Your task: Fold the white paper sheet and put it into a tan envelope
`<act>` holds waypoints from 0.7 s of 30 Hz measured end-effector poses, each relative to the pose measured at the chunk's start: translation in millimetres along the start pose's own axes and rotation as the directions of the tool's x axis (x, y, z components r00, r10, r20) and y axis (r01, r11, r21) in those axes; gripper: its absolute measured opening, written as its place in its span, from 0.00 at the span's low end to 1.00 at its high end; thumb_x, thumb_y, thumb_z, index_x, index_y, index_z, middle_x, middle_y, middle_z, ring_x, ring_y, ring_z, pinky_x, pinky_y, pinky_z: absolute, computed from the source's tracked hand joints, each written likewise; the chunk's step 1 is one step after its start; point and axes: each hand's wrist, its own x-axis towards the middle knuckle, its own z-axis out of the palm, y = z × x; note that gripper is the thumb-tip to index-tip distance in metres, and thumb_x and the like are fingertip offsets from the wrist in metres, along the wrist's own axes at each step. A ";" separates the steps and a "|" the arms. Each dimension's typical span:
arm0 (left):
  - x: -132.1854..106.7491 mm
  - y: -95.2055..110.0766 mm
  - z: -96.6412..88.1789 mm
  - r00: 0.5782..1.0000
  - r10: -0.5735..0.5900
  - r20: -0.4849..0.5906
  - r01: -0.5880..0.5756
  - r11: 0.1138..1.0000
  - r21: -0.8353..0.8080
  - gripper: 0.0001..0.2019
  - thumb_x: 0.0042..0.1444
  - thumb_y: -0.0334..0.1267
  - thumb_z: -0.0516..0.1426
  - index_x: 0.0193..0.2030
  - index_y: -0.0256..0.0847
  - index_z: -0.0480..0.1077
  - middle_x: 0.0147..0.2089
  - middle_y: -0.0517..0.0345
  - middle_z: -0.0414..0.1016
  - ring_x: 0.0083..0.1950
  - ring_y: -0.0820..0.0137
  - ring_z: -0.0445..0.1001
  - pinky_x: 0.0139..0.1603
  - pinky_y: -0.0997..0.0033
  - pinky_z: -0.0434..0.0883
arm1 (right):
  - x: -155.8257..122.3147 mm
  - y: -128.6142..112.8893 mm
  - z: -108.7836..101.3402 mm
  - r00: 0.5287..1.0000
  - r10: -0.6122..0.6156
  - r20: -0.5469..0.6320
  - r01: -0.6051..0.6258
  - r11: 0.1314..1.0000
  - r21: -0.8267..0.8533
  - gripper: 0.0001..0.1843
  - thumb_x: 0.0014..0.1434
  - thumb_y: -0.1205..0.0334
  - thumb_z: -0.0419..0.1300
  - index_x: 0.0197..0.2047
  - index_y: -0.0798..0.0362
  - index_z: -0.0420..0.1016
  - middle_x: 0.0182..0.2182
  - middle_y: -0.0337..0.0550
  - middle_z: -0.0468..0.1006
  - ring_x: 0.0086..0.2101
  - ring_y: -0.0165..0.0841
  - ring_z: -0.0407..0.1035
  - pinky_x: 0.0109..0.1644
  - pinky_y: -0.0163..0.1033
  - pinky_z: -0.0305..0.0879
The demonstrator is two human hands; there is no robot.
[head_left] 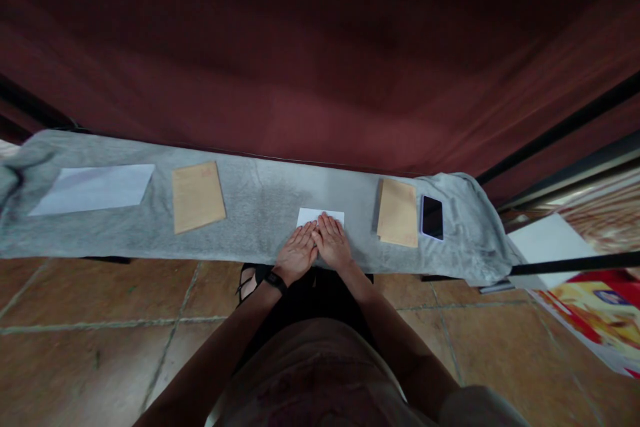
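A folded white paper (320,216) lies on the grey cloth (260,213) that covers a long narrow table. My left hand (297,252) and my right hand (332,243) lie flat side by side on the paper's near part, fingers stretched out and pressing down. A dark band is on my left wrist. Only the paper's far edge shows beyond my fingertips.
A stack of brown envelopes (398,211) and a dark phone (433,217) lie to the right. One brown envelope (197,196) and a white sheet (95,188) lie to the left. A dark red curtain (320,60) hangs behind. Tiled floor and printed sheets (595,310) are at the right.
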 end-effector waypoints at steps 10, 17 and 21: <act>-0.4 0.5 0.9 1.000 0.000 -0.007 0.000 1.000 0.002 0.27 0.68 0.42 0.45 0.70 0.31 0.59 0.74 0.43 0.55 0.75 0.60 0.52 0.75 0.54 0.53 | 1.7 10.9 3.2 0.996 0.072 -0.044 -0.074 0.996 -0.043 0.30 0.73 0.54 0.45 0.73 0.58 0.54 0.71 0.55 0.55 0.70 0.43 0.50 0.72 0.55 0.46; -1.9 -0.8 2.1 1.000 -0.025 -0.010 0.025 1.000 0.015 0.29 0.68 0.44 0.46 0.74 0.37 0.53 0.74 0.47 0.55 0.75 0.60 0.52 0.75 0.53 0.53 | -3.0 21.8 0.7 0.991 0.064 -0.114 -0.072 0.995 -0.071 0.31 0.73 0.55 0.45 0.73 0.61 0.52 0.69 0.58 0.58 0.69 0.45 0.52 0.70 0.55 0.49; -1.9 2.1 -0.3 0.998 -0.061 -0.022 0.061 0.998 0.031 0.31 0.69 0.47 0.45 0.74 0.33 0.51 0.74 0.43 0.53 0.76 0.59 0.51 0.75 0.52 0.54 | -7.3 28.4 -5.1 0.992 0.107 -0.064 -0.114 0.988 -0.105 0.31 0.73 0.55 0.45 0.72 0.65 0.53 0.70 0.59 0.57 0.69 0.45 0.52 0.71 0.54 0.48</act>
